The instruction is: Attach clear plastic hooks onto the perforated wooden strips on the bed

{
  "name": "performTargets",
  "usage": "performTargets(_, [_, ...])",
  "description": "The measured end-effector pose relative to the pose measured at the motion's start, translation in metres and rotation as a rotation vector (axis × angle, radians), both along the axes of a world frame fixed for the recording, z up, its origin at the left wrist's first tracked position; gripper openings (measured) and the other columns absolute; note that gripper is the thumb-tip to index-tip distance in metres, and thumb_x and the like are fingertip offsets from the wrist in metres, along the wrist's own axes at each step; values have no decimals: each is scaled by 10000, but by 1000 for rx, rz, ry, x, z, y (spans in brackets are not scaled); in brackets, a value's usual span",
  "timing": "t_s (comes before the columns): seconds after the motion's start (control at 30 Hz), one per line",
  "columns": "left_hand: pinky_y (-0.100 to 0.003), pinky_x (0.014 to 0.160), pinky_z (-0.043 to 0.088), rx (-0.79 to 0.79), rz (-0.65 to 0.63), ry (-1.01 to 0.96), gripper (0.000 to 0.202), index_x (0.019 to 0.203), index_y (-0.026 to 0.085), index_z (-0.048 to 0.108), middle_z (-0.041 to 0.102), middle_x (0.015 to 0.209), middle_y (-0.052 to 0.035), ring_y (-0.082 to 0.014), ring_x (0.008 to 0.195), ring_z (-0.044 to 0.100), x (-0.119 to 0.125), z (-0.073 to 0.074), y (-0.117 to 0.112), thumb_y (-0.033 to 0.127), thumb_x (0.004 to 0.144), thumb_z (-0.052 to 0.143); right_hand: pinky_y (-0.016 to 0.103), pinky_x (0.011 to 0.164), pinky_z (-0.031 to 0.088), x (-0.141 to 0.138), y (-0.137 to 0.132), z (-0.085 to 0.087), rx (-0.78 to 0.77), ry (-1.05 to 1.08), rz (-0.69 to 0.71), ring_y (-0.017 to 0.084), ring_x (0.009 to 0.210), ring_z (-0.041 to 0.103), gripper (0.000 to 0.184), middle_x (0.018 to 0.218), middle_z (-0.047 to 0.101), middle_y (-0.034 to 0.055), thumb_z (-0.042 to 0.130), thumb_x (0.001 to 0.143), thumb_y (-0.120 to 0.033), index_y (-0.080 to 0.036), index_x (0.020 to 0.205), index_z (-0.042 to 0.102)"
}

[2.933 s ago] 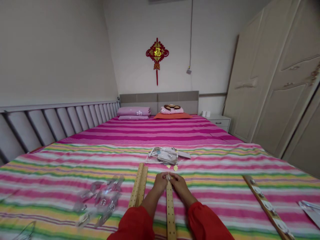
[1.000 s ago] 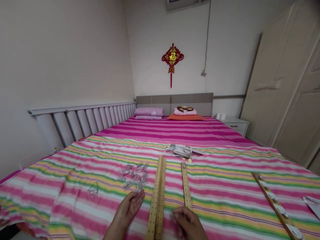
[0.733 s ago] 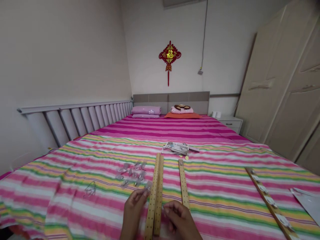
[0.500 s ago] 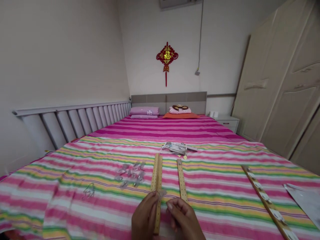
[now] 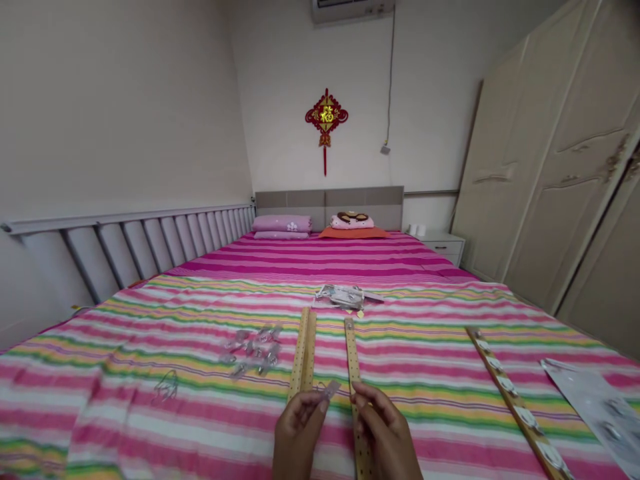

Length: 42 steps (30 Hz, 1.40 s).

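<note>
1. The clear packet point(image 5: 331, 389) in the left hand point(image 5: 299, 430) now sits right of the paired strips point(image 5: 300, 353), no longer left.
2. The left grip pinches it.
3. The right hand point(image 5: 386, 430) overlaps the single wooden strip point(image 5: 353, 360); I cannot tell whether its grip holds anything.
4. Other packets point(image 5: 263, 361) lie left on the striped cloth point(image 5: 210, 427).

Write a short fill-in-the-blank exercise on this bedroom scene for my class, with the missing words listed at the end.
1. The left hand holds a small clear packet to the ____ of the right hand.
2. The strip with white pieces lies to the ____ of both hands.
3. The wall ornament is mainly ____ with gold.
4. The orange cloth lies ____ the pink bundle.

Missing words: left; right; red; under.
</note>
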<state>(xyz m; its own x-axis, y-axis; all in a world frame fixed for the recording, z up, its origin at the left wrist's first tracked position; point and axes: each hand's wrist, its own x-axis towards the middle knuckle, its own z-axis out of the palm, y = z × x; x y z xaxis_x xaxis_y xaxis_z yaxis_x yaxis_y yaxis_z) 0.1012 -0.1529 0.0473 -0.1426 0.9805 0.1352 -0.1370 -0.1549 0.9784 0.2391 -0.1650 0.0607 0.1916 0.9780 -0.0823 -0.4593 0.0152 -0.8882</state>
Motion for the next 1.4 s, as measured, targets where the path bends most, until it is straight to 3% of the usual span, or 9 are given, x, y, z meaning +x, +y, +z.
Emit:
performTargets(0.1, [-319,849,506,-58,-112,8,223,708,172,665,732,869,-86,-244,921,664,1,8,-1,376,650,737,259,533,419,9,1,3,24,-38,18,153,585,528,374,749,675,38,766,623,-473,-197,873,731])
performTargets(0.23, [-293,879,469,39,-278,312,10,682,190,663,724,904,-73,-225,945,645,-4,30,-9,197,679,656,298,671,463,20,2,16,38,-125,130,233,802,606,336,857,710,74,721,669,-488,-201,841,753])
performTargets(0.37, [-252,798,471,87,-408,524,159,701,194,680,728,819,-36,-185,834,651,-9,49,-13,90,655,570,329,706,470,24,4,16,80,-180,319,242,786,619,317,793,718,66,784,608,-424,-213,843,763])
performTargets(0.47, [-229,734,465,35,-398,547,177,699,186,688,716,761,-20,-167,779,641,-11,56,-10,72,630,572,330,689,471,23,7,7,118,-177,317,225,729,608,294,749,706,56,822,555,-399,-214,778,770])
performTargets(0.6, [-232,676,466,-35,-360,432,86,706,168,687,691,750,-38,-168,737,629,-13,64,-5,140,642,635,271,604,431,20,7,5,98,-91,250,158,623,541,298,680,662,24,838,541,-389,-209,765,759])
performTargets(0.77, [-272,872,450,125,-369,480,85,746,207,742,699,948,-78,-213,948,625,-16,78,-4,208,687,680,222,505,342,21,-1,13,52,56,326,103,518,459,278,583,600,3,790,622,-426,-168,675,703])
performTargets(0.93, [-318,956,421,238,-467,597,116,794,266,770,671,1106,-76,-237,1073,576,-15,80,-6,265,743,666,213,463,285,28,-4,15,51,42,446,76,447,418,309,526,571,-14,765,668,-419,-161,590,615])
performTargets(1.1, [-368,984,401,309,-578,655,131,825,300,774,657,1151,-72,-255,1126,541,-13,82,-4,290,764,659,215,436,231,34,-4,22,61,-107,579,65,425,383,282,503,537,-31,756,672,-411,-137,720,710])
performTargets(1.4, [-378,1025,367,295,-697,612,192,864,304,768,605,1250,-52,-250,1186,509,3,80,6,202,753,649,206,426,188,42,0,22,11,41,564,46,401,344,205,474,505,-62,793,616,-268,-153,623,623])
